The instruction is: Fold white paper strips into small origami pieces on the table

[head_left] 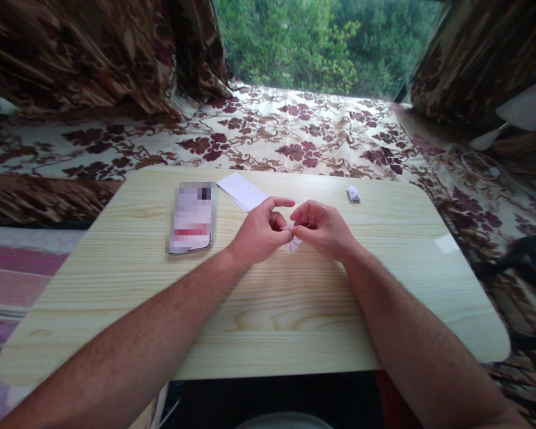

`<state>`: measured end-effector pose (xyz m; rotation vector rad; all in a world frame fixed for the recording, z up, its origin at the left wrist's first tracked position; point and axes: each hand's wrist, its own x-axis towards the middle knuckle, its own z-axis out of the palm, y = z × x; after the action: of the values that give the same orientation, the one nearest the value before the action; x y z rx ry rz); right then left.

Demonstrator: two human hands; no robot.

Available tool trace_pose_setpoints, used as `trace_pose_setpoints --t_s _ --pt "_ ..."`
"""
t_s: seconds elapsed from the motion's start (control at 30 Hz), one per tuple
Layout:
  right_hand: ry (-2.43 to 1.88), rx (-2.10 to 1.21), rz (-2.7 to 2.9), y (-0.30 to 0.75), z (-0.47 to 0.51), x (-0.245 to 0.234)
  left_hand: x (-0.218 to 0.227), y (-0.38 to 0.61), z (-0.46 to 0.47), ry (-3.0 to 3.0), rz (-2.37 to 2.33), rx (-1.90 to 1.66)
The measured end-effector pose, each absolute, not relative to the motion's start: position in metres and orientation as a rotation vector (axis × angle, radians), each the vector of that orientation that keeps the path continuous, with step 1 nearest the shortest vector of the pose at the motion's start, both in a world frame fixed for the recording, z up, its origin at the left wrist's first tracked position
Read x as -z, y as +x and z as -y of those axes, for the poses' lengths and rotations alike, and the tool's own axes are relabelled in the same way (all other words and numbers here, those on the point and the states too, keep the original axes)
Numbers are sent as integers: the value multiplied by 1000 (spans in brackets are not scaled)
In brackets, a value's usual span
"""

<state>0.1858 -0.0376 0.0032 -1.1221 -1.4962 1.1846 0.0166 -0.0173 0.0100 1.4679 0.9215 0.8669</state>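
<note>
Over the middle of the table, my left hand [266, 231] and my right hand [325, 229] come together on a small piece of folded white paper [292, 245]. Thumb and fingers of my left hand pinch its left side, while my right hand pinches the right side. Pointed flaps of the paper stick out below the fingertips; the rest is hidden by my fingers. Just beyond my left hand lies a stack of white paper sheets [242, 190]. A small folded white paper piece [353, 194] sits farther back on the right.
A blurred-out phone-like object [191, 217] lies on the left of the light wooden table [295, 339]. Toward the right edge is a flat white scrap [446, 243]. Behind the table stretches a floral-covered ledge [295, 128] below a window, with a white lamp [529, 107] at right.
</note>
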Motion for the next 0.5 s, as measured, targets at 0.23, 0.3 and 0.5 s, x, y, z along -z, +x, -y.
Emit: trace_pose_setpoints --t_s 0.23,0.3,0.5 --pt "-1053 -1222 1475 182 38 -3 -5 20 15 1436 -892 -836" --pt "-1051 -1217 1475 183 36 -3 -6 21 15 1435 -903 -841" --pt "-1080 -1181 1452 187 34 -2 -12 19 17 1442 -907 -808"
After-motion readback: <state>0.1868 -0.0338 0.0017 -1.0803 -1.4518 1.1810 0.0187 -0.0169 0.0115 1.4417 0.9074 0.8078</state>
